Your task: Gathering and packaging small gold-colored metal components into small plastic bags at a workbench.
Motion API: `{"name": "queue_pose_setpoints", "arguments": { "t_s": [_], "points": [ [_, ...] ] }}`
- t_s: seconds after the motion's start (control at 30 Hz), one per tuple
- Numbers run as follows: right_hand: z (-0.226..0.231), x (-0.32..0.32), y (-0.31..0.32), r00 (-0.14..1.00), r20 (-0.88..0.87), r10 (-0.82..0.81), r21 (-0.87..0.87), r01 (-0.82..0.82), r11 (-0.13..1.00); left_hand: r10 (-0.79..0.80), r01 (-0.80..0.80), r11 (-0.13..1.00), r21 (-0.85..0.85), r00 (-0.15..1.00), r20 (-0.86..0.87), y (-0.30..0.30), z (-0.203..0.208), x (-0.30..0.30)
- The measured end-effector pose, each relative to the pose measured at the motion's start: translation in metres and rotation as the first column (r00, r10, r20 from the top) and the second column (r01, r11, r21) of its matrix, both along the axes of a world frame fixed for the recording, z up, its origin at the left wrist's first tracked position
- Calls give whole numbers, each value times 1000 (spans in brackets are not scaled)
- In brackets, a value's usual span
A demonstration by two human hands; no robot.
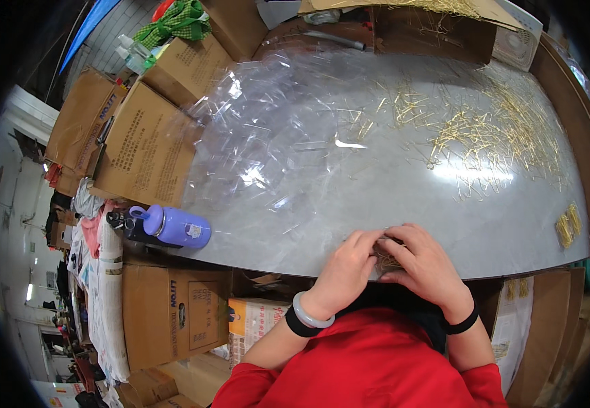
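At the table's near edge my left hand point(349, 268) and my right hand point(423, 264) come together with bent fingers. Between them they grip a small clear bag point(386, 262) with gold wire pieces showing in it; the fingers cover most of it. Beyond the hands to the right, a wide heap of loose gold wire hooks point(479, 136) spreads over the grey tabletop point(390, 197). Many clear plastic bags point(254, 129) lie in a loose pile on the left half. At the right edge sit small bundles of gold hooks point(568, 225).
A purple bottle point(183, 228) lies on its side at the table's left corner. Cardboard boxes point(149, 146) border the left side, and a cardboard strip point(577, 129) edges the right. At the back stands an open carton point(431, 34) with gold wires on top, near a white fan point(518, 42).
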State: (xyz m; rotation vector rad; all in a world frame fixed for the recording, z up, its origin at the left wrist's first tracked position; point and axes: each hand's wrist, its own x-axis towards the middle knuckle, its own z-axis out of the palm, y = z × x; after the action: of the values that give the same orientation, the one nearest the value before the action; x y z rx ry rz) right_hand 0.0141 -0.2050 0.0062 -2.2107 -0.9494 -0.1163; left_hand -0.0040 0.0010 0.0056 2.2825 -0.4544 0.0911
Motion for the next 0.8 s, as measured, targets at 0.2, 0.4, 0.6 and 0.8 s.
{"name": "queue_pose_setpoints", "arguments": {
  "t_s": [0.2, 0.4, 0.6, 0.8],
  "points": [
    [-4, -1, -3, 998, 32, -61, -8, 62, 998, -97, 97, 995, 5, 995, -22, 7, 12, -7],
    [-9, 3, -19, 969, -240, -62, 366, 150, 918, -232, 225, 964, 139, 972, 36, 3, 3, 7],
    [5, -12, -39, 953, -260, -155, 299, 232, 926, -304, 278, 939, 200, 946, 109, -18, -3, 10],
    [-9, -58, -35, 901, -242, -360, 233, 414, 880, -323, 297, 939, 173, 934, 151, -22, -17, 11]
  ]
}}
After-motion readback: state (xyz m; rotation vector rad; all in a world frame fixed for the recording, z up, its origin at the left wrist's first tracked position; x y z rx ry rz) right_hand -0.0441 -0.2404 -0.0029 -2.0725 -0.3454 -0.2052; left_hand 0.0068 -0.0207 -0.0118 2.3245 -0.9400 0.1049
